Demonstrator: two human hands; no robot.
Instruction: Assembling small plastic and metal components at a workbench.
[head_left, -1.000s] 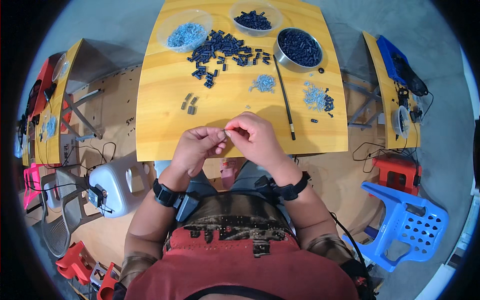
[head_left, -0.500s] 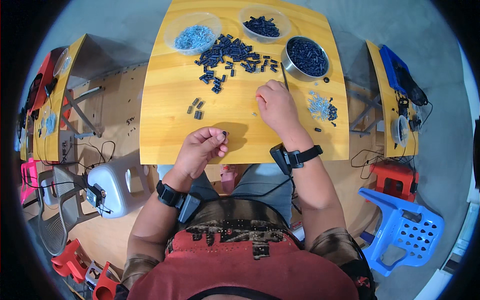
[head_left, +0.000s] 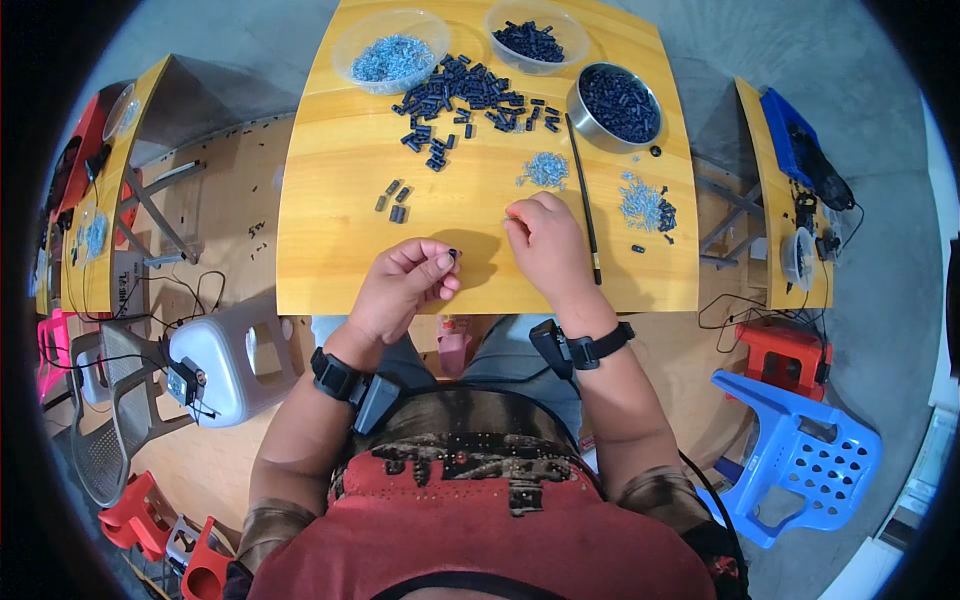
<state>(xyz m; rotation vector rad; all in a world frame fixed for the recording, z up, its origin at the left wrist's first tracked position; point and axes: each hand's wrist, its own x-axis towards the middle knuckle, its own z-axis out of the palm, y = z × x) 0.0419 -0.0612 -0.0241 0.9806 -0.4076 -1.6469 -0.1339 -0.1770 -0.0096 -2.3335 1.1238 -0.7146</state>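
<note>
My left hand (head_left: 408, 285) is near the table's front edge, thumb and fingertips pinched on a small black plastic piece (head_left: 453, 254). My right hand (head_left: 548, 245) hangs a short way to its right, fingers curled and fingertips pressed together; what they hold, if anything, is too small to make out. Just beyond the right hand lies a small pile of pale silvery pieces (head_left: 546, 170). A thin black rod (head_left: 583, 195) lies to the right of that hand. A few separate black pieces (head_left: 398, 214) rest ahead of my left hand.
A heap of black pieces (head_left: 455, 92) spreads over the far middle of the yellow table (head_left: 330, 250). Behind stand a clear bowl of silvery pieces (head_left: 347, 68), another of black pieces (head_left: 577, 55) and a metal bowl (head_left: 655, 130). A mixed pile (head_left: 640, 205) lies right.
My right hand has come back toward me from the black rod, uncovering the silvery pile and more of the rod. My left hand keeps its pinch on the black piece.
</note>
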